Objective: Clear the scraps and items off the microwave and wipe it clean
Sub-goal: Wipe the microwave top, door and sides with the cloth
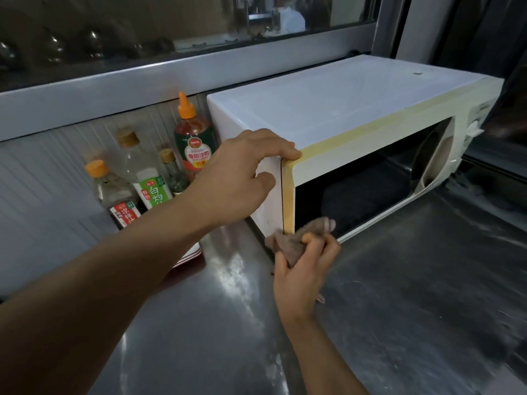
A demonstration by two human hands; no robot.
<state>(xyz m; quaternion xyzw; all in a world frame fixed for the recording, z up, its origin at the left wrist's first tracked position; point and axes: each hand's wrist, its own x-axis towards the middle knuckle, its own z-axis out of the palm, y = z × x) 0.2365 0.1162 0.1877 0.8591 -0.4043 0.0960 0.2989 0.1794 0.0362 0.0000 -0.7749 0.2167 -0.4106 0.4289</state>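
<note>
A white microwave [342, 109] with a yellowed door frame and dark glass door stands on a steel counter [399, 295]. My left hand [245, 178] grips its front left top corner, fingers curled over the edge. Lower down, my right hand [305, 269] holds a crumpled brown cloth [302, 235] against the bottom left corner of the door frame. The top is bare except for one small dark speck [418, 73] near the back right.
Left of the microwave, several sauce bottles [194, 141] stand against the ribbed wall. Something flat with a red and white edge [191, 256] lies under my left forearm. A window with a grey sill [142, 78] runs behind.
</note>
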